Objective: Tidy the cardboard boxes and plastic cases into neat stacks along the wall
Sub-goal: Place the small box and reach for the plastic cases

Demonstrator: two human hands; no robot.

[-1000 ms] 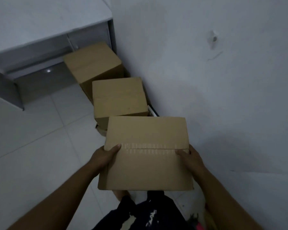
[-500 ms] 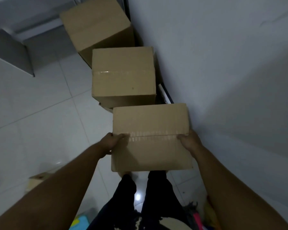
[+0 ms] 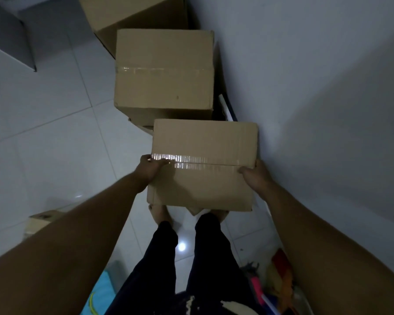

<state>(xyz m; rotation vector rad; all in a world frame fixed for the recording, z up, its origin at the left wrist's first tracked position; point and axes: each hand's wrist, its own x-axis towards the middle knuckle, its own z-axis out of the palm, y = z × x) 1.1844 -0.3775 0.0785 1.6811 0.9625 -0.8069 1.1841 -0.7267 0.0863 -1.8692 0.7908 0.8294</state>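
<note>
The pale tiled floor (image 3: 55, 144) carries cardboard boxes along the wall (image 3: 305, 87): a far box (image 3: 134, 14) and a nearer stack (image 3: 164, 71). A small cardboard box (image 3: 40, 220) sits at the left. Colourful clutter (image 3: 280, 276) lies by the wall, and a teal item (image 3: 100, 294) lies at the bottom edge.

Held box (image 3: 205, 142): brown cardboard, closed, clear tape across the top seam, level. Left hand (image 3: 149, 169) and right hand (image 3: 256, 176) grip its side edges at the tape line. Its right side is just beside the wall (image 3: 316, 98), and its far edge is near the middle box (image 3: 164, 69). Middle box: taped shut, upright, sits on another cardboard piece. Far box (image 3: 132, 12): behind the middle box, cut off by the frame, turned at an angle. Small box (image 3: 41, 220): on the floor (image 3: 55, 144) lower left, mostly hidden.
</note>
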